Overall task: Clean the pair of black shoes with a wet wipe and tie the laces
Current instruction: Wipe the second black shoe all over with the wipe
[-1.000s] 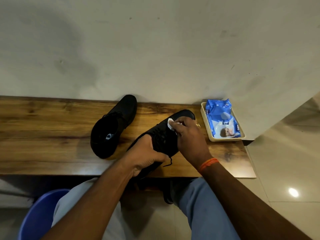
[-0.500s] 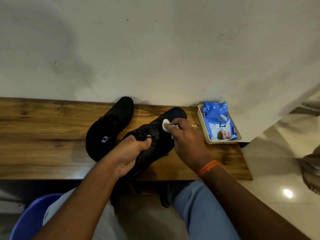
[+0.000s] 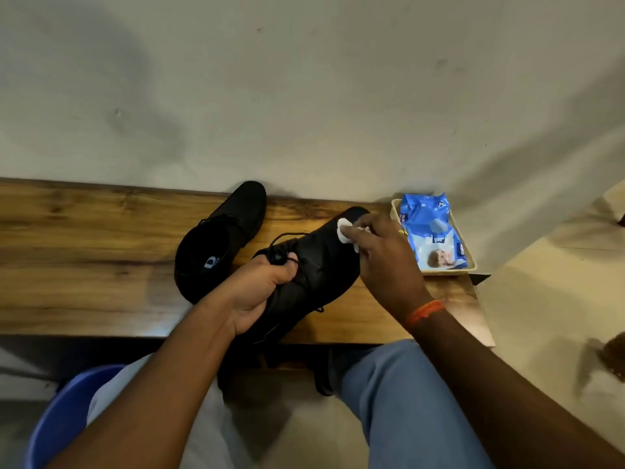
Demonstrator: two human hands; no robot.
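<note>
My left hand [image 3: 260, 292] grips a black shoe [image 3: 318, 272] around its heel and lace area, holding it tilted over the wooden bench [image 3: 84, 265]. A loose lace [image 3: 287, 236] loops up from under my thumb. My right hand [image 3: 382, 258] pinches a white wet wipe [image 3: 345, 230] against the shoe's toe. The second black shoe [image 3: 220, 245] lies on the bench to the left, its opening facing me and its toe toward the wall.
A beige tray [image 3: 468, 265] at the bench's right end holds a blue pack of wet wipes [image 3: 431, 231]. A grey wall rises right behind the bench. A blue bucket [image 3: 57, 424] stands at lower left beside my knees. Tiled floor lies to the right.
My left hand shifted from on top of the shoe to under its heel side, turning the shoe. My right hand slid the wipe forward toward the toe.
</note>
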